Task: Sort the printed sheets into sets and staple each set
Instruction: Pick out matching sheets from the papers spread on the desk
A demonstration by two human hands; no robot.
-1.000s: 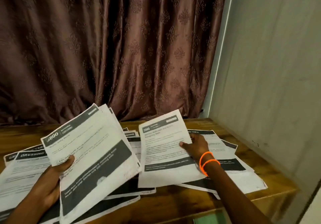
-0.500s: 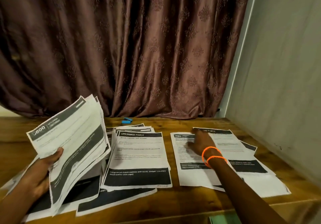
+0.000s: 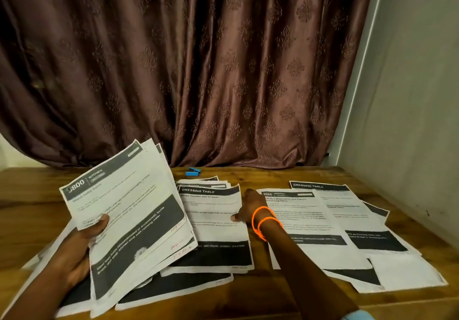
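Sorting under way: left hand point(image 3: 74, 250) grips the unsorted stack point(image 3: 129, 222); right hand point(image 3: 248, 208), having released the "3565" sheet point(image 3: 298, 220), now reaches, fingers relaxed, onto the "Dressing Table" pile point(image 3: 213, 220).

The counter point(image 3: 285, 178) is brown wood with visible grain and a dull sheen; the printed sheets point(image 3: 213, 220) are matt paper; the curtain point(image 3: 198, 71) is embossed cloth, faintly glossy.
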